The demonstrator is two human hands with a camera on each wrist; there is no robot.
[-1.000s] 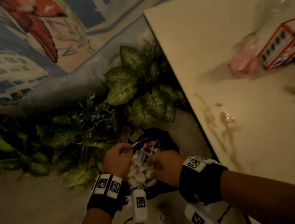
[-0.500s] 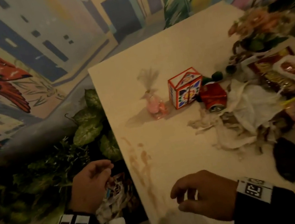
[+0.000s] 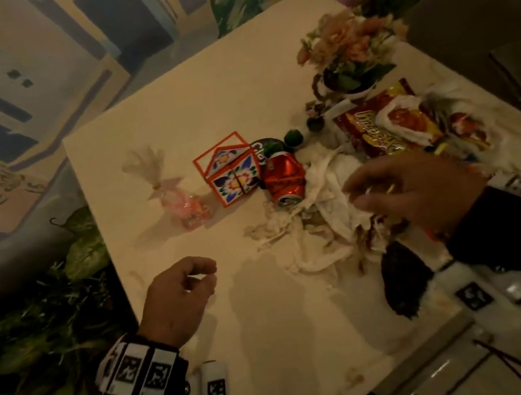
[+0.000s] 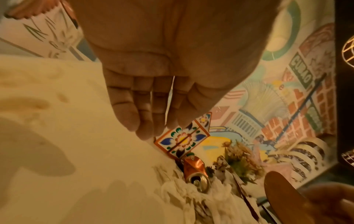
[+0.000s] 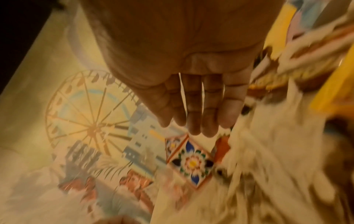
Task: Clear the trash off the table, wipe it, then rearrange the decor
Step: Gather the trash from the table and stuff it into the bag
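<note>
My right hand (image 3: pixel 421 189) hovers over the napkins (image 3: pixel 318 197), fingers (image 5: pixel 199 115) straight, near together, holding nothing. Left hand (image 3: pixel 179 298) is off to the can's near-left, loosely curled, empty. Landmark: the can (image 3: pixel 283 179), on its side mid-bench (image 3: pixel 200 103). Napkins lie right against it on the near-right, 1 heap. I'd judge them light, limp, prob damp & tear-prone; bunch from the thick middle. Can is thin, dented; grab round the body.

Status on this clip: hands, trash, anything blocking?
Left hand empty, over the table. Right hand open, above crumpled napkins. Crushed can and snack bag uncleared. Tile-patterned box beside the can.
</note>
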